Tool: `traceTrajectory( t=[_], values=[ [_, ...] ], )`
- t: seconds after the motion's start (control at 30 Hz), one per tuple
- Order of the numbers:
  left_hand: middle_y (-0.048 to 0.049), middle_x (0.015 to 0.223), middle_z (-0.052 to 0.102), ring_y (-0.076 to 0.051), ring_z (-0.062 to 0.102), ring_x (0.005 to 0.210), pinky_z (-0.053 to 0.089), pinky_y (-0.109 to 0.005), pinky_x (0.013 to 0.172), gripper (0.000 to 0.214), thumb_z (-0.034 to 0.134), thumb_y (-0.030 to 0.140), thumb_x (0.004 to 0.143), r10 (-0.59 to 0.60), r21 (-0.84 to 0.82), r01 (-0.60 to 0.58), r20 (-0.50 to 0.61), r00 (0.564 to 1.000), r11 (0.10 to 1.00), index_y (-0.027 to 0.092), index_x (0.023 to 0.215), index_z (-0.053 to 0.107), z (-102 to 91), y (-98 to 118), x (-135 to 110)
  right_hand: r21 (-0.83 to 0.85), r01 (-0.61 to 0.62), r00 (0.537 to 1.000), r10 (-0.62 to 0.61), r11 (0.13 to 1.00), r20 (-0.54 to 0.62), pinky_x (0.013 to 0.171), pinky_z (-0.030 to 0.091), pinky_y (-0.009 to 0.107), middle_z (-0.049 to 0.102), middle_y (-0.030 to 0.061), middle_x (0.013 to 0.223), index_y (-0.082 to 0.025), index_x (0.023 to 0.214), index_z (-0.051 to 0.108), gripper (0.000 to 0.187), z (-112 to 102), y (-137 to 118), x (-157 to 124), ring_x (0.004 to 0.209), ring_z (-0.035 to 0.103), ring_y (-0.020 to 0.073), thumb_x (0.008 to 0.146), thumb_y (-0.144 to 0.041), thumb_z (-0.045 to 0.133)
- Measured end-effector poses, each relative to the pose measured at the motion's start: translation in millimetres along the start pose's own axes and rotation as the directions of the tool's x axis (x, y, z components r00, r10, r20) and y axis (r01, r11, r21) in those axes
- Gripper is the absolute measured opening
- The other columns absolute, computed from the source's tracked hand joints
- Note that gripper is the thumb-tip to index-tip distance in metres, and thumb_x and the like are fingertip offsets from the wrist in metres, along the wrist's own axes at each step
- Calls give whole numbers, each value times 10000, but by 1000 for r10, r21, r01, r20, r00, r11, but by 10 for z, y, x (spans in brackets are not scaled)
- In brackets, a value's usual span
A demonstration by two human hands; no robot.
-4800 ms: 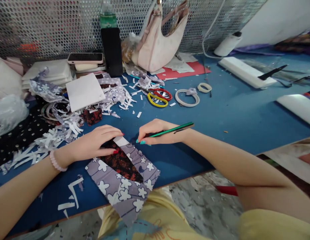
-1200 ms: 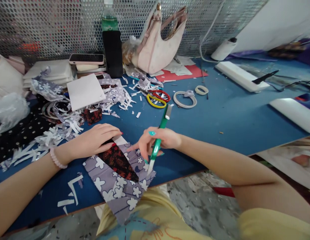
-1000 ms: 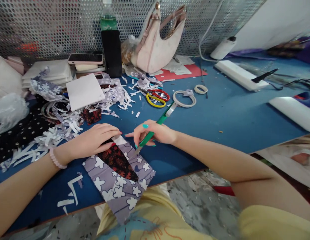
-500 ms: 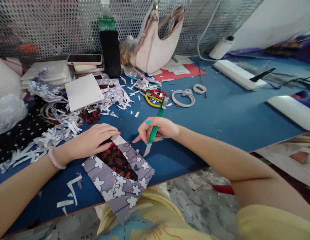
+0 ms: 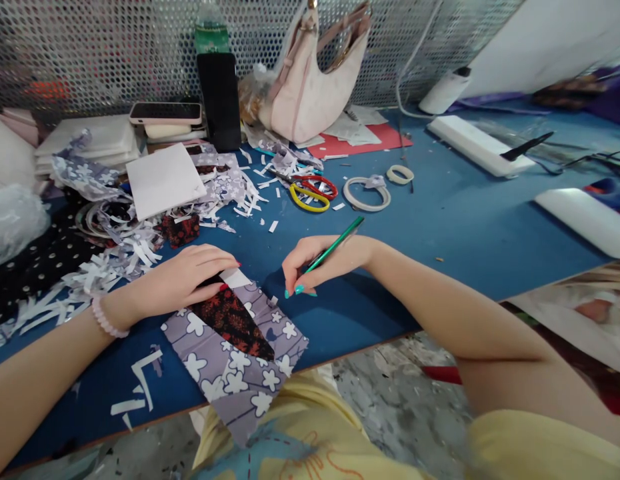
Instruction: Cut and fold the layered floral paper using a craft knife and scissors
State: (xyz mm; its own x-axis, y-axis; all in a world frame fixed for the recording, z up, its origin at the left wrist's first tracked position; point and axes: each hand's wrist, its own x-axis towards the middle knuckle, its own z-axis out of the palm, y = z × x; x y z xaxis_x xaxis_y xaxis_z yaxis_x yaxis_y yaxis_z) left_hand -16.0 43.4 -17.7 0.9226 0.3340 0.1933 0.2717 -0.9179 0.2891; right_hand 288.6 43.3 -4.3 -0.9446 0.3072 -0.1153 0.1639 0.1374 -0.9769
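In the head view my left hand (image 5: 193,277) lies flat, fingers stretched, pressing the top corner of a purple cloth piece (image 5: 235,380) with white flowers. A black-and-red patterned piece (image 5: 235,323) lies on it, and a white strip (image 5: 235,277) shows by my fingertips. The cloth's lower corner hangs over the table edge. To the right, just off the cloth, my right hand (image 5: 330,263) is closed, thumb and forefinger pinched together. A green craft knife (image 5: 336,244) lies across its fingers, handle slanting up to the right; its blade is hidden by the hand.
Red-and-yellow-handled scissors (image 5: 310,193) and tape rolls (image 5: 367,195) lie beyond my right hand. Cloth and paper scraps (image 5: 125,260) heap at left, with a white pad (image 5: 165,181) on top. Farther back stand a phone (image 5: 219,103) and a pale handbag (image 5: 315,93).
My right hand has turned and shifted slightly right. The green craft knife has swung from blade toward the cloth to lying slanted across the hand. My left hand and the cloth stay nearly in place.
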Motion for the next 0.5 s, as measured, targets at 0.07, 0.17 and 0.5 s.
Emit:
traceTrajectory(
  t=[0.07, 0.17, 0.5],
  values=[
    [-132, 1270, 659, -240, 579, 1224, 461, -414, 1055, 331, 480, 248, 1025, -2, -7, 2, 2, 1000, 1000, 173, 1343, 529, 3, -8, -2, -18, -14, 1000, 14, 1000, 4, 560, 448, 188, 602, 5, 620, -95, 844, 655, 445, -16, -26, -18, 556, 558, 75, 910, -535, 636],
    [-122, 1278, 657, -233, 578, 1226, 455, -406, 1062, 332, 480, 250, 1026, -12, -19, 12, 12, 1000, 1000, 187, 1348, 527, 4, -17, -5, -33, -36, 999, 37, 999, 18, 564, 451, 187, 601, 5, 624, -98, 821, 652, 438, -43, -60, -48, 559, 554, 72, 922, -524, 622],
    [-130, 1276, 653, -233, 575, 1225, 460, -408, 1053, 321, 465, 265, 1037, 4, 1, -4, 14, 1000, 1000, 172, 1340, 514, -2, -12, 5, 52, 43, 999, -43, 998, 11, 573, 471, 195, 652, 44, 698, -78, 911, 680, 442, -101, 28, -91, 609, 599, 90, 902, -519, 664]
  ],
)
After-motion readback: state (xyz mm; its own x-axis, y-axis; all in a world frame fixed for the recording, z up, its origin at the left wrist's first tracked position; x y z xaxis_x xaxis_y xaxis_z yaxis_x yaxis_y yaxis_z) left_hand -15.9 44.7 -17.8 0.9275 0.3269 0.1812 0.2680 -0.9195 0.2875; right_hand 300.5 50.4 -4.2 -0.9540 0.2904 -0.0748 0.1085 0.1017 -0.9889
